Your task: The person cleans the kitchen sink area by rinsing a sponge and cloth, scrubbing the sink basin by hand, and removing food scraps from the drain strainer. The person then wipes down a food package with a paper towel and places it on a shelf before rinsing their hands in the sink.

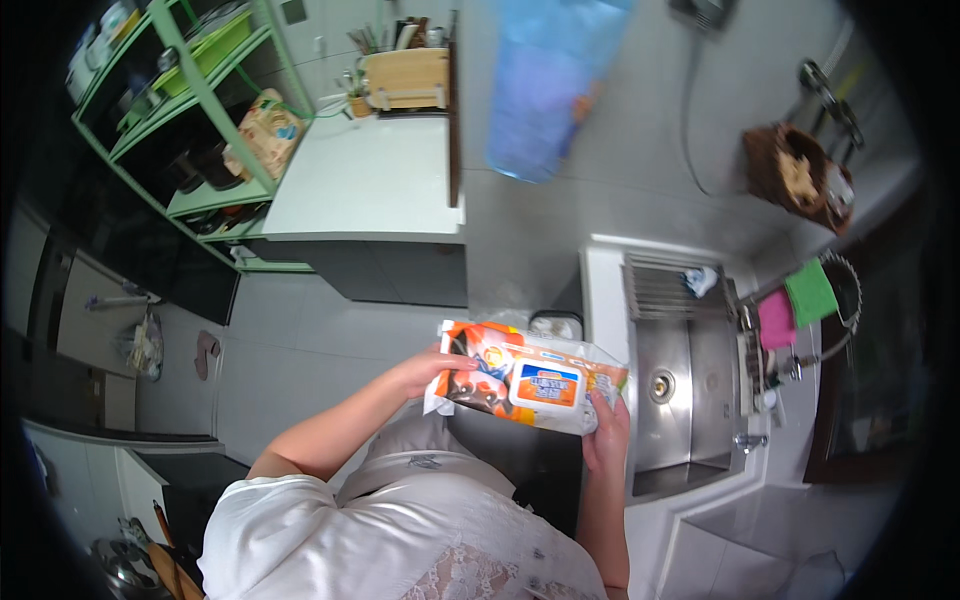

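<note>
Both hands hold a packet of wet wipes (487, 352) in front of my body. The packet is orange and white, bears printed writing and has a white flip lid that is closed. My left hand (439, 370) grips its left end, with the thumb lying on the front face. At the opposite end, my right hand (609, 429) pinches the lower right corner, thumb on top. The fingers behind the packet are mostly hidden. A scrap of white sheet or film (437, 400) hangs below the packet's left end.
To the right is a stainless steel sink (664, 427) with a drying rack (654, 287) across its far end. A small bin (556, 324) stands beyond the packet. Ahead are a white counter (367, 180) and a green shelf unit (217, 127). A blue plastic bag (532, 97) hangs on the wall.
</note>
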Action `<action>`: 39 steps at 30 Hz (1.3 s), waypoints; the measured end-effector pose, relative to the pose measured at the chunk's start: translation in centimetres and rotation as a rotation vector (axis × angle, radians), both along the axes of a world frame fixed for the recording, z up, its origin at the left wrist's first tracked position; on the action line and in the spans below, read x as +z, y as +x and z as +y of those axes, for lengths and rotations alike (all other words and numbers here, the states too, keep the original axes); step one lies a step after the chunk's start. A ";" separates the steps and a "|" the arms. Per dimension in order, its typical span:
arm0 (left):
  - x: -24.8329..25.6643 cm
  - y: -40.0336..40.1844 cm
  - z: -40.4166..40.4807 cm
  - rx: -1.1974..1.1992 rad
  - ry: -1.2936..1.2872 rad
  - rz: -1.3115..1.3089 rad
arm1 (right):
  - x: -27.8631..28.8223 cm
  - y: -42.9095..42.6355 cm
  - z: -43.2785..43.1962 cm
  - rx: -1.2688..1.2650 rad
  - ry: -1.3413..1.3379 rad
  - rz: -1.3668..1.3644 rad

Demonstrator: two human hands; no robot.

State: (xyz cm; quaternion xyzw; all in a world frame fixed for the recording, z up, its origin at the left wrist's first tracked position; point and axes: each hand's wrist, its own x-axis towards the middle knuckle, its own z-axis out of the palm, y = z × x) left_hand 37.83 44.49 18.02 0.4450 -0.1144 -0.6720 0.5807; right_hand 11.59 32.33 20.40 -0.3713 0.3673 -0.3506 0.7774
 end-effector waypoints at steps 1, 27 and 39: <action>0.5 2.1 1.3 0.062 0.042 0.026 | -0.1 2.2 0.3 -0.001 0.016 -0.021; 6.7 73.3 23.3 1.307 -0.487 -0.065 | -11.4 48.5 1.8 0.609 -0.224 0.608; -0.1 94.7 22.6 1.077 0.184 -0.306 | -9.7 61.2 -1.8 0.629 -0.297 0.528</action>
